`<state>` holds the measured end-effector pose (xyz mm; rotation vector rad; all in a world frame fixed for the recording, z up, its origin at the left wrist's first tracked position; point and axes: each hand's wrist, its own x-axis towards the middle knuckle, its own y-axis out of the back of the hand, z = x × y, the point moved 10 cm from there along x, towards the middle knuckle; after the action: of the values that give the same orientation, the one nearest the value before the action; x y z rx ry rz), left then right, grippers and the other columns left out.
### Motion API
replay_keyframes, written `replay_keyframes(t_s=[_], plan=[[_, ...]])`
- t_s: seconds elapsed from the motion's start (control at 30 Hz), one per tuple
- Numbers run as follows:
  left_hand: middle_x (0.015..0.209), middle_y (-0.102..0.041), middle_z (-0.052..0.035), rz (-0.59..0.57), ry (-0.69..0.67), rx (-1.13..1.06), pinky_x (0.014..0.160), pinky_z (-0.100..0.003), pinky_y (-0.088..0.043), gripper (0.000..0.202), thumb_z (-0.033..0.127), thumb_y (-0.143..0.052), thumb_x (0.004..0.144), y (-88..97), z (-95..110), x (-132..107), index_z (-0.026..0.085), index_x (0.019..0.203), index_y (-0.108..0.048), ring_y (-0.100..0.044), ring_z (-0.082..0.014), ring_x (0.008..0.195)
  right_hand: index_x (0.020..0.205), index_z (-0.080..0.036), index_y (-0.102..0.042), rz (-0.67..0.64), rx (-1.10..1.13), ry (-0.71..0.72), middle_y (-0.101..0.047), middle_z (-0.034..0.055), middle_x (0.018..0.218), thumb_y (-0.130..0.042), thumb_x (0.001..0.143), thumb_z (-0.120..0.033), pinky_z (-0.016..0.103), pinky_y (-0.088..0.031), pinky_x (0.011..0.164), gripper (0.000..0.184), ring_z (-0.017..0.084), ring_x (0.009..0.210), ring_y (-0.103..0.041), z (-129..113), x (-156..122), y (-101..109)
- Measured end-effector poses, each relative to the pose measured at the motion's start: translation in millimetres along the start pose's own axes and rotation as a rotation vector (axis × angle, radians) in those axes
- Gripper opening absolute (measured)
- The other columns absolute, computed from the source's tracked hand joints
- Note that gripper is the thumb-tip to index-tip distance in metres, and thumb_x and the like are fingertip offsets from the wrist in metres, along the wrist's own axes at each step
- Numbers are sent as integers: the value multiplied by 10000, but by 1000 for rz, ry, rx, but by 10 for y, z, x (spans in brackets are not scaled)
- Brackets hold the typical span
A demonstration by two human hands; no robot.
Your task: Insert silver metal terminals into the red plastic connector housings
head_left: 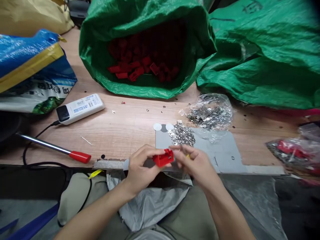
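My left hand [141, 166] grips a small red plastic block [163, 158] at the table's near edge, fingers wrapped round its left side. My right hand [193, 161] is pinched at the block's right end, fingers pressed together on something small; a bit of yellow shows between them. Just beyond the hands lies a pile of tiny shiny metal pieces [181, 134] on a grey sheet [225, 153]. An open green sack [147, 43] at the back holds several more red blocks [140, 66].
A clear bag of metal pieces [211, 111] lies right of centre. A white remote-like device [80, 108] and a red-handled tool [57, 149] lie at left, with a black cable. A blue printed bag [30, 73] stands far left, another green sack [265, 56] at right, and a bag of red parts [292, 150].
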<state>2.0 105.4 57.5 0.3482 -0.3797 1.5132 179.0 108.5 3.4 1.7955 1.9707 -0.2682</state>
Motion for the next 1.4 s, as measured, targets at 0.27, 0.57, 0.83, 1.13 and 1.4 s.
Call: replay_keyframes(t_s=[0.27,0.57,0.83,1.13,1.4], plan=[[937,-671,-27,65,33,105,700,-191,-560,327,104,-790,756,60,-75,-29,188,1046,-666,-641,-117,864,886,-186,-686,440,-1055,253,-687,47,729,-607,887,-278,305,-330,622,121,238,704,-620,-687,428,161],[927,-661,-27,105,98,83,707,-186,-565,274,192,-795,771,120,-148,-16,187,1015,-670,-649,-119,861,910,-194,-712,370,-1254,125,-716,90,860,-587,875,-211,315,-347,644,132,281,845,-642,-796,544,14],[948,-661,-42,53,173,76,753,-224,-550,274,214,-797,773,125,-233,-1,195,1032,-709,-651,-142,888,830,-157,-651,-39,-333,51,-638,24,671,-679,812,-442,230,-296,468,287,101,471,-444,-465,277,22],[1007,-719,-35,-175,105,184,821,-241,-538,364,141,-796,761,-80,-169,-11,203,1109,-705,-673,-140,917,700,-129,-625,-169,-229,-68,-620,24,604,-718,762,-474,178,-240,391,363,51,421,-372,-100,70,-110],[1027,-739,-27,-250,51,310,846,-250,-546,307,144,-761,792,-172,-140,-55,197,1090,-703,-695,-144,925,686,-130,-634,-206,-254,-74,-620,25,550,-696,785,-359,176,-277,373,257,68,393,-416,14,105,-159]])
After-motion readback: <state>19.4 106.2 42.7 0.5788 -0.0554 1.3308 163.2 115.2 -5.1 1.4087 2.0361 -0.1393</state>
